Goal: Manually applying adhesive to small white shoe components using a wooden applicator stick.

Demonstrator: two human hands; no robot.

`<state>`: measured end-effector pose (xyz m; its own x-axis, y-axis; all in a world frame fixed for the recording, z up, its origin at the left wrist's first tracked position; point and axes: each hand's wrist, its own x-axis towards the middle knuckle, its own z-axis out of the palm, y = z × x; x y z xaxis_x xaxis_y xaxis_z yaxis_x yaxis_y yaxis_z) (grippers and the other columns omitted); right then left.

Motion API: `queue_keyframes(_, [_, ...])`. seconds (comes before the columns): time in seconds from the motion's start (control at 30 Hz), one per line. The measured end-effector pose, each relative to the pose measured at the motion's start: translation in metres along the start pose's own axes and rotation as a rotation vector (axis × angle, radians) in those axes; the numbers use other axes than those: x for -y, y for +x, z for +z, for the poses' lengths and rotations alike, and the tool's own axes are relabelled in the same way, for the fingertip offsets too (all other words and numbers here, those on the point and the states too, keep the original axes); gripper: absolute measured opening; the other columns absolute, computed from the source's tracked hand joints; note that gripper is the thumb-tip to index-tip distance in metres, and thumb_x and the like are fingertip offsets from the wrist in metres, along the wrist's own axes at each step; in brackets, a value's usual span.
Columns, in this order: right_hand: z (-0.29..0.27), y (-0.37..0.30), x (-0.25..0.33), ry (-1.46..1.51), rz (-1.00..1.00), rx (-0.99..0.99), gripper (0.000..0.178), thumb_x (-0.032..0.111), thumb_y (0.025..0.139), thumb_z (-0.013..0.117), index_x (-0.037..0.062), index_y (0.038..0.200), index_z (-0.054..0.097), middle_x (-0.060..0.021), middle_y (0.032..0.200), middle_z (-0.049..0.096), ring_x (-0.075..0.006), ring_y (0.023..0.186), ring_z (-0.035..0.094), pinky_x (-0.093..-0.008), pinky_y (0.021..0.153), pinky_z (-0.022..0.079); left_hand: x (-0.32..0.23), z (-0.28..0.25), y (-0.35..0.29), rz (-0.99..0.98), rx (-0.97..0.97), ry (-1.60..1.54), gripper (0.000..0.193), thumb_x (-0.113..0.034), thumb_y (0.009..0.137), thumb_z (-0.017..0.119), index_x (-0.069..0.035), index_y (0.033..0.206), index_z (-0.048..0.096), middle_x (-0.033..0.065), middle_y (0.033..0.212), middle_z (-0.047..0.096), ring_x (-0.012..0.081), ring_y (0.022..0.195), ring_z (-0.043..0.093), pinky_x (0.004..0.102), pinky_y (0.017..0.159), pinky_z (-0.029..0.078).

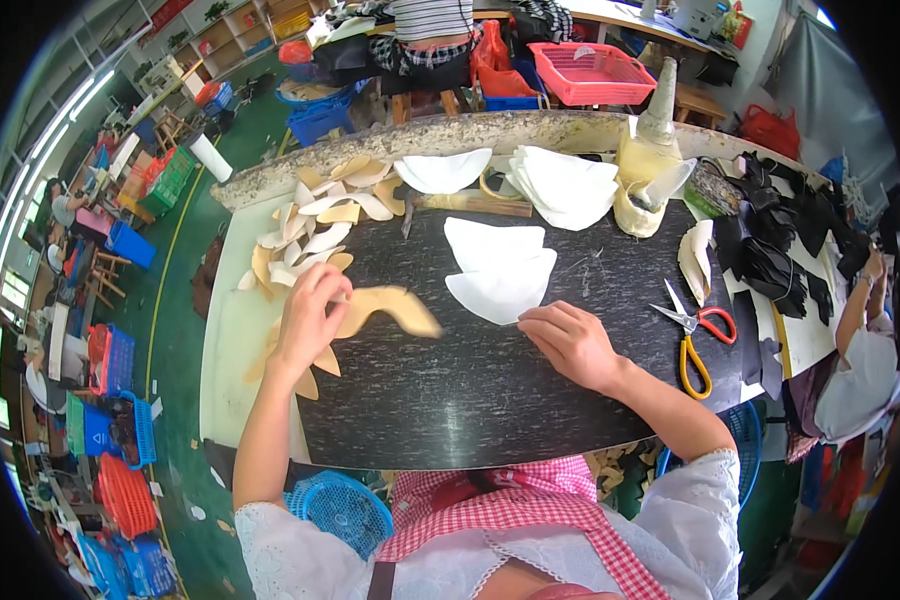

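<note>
My left hand (312, 318) is closed on a tan curved piece (398, 302) of flat sheet material, which hangs out to the right over the dark board and looks slightly blurred. The fingers of my right hand (575, 345) are pinched together at the lower tip of a white fan-shaped piece (503, 287). This piece lies flat and partly overlaps another white piece (492, 240) behind it. Beyond the left hand spreads a loose heap of cream and tan curved pieces (320, 238). Several tan pieces also lie under and beside the left wrist.
Scissors (688, 322) with red and yellow handles lie at the right. Behind are stacked white pieces (565, 188), a wooden-handled hammer (475, 205) and a crusted pot (638, 212). Black scraps (775, 260) pile up far right. A blue basket (340, 510) stands below the table edge.
</note>
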<state>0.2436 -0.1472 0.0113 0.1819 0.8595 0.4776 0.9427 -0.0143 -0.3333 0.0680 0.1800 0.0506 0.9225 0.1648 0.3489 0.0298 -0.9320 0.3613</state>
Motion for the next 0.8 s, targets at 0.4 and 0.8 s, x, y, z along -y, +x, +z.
queue_keyframes(0.4, [0.003, 0.013, -0.002, -0.016, 0.053, -0.071, 0.029, 0.003, 0.081, 0.064, 0.0067, 0.109, 0.064, -0.008, 0.105, 0.066, -0.0245, 0.093, 0.065, -0.0369, 0.08, 0.054, -0.06, 0.014, 0.005, -0.46, -0.307, -1.05, 0.014, -0.016, 0.096, 0.057, -0.002, 0.095, 0.054, 0.0016, 0.069, 0.06, 0.0073, 0.058, 0.056, 0.0246, 0.054, 0.045])
queue_keyframes(0.8, [0.0, 0.0, 0.003, -0.024, 0.049, -0.118, 0.032, 0.006, 0.079, 0.068, 0.0073, 0.111, 0.062, -0.0074, 0.093, 0.067, -0.0244, 0.084, 0.067, -0.0349, 0.069, 0.055, -0.021, 0.068, 0.001, -0.294, 0.086, -0.583, 0.026, -0.015, 0.089, 0.061, -0.002, 0.111, 0.061, 0.0166, 0.101, 0.064, 0.0307, 0.091, 0.062, 0.0364, 0.08, 0.046])
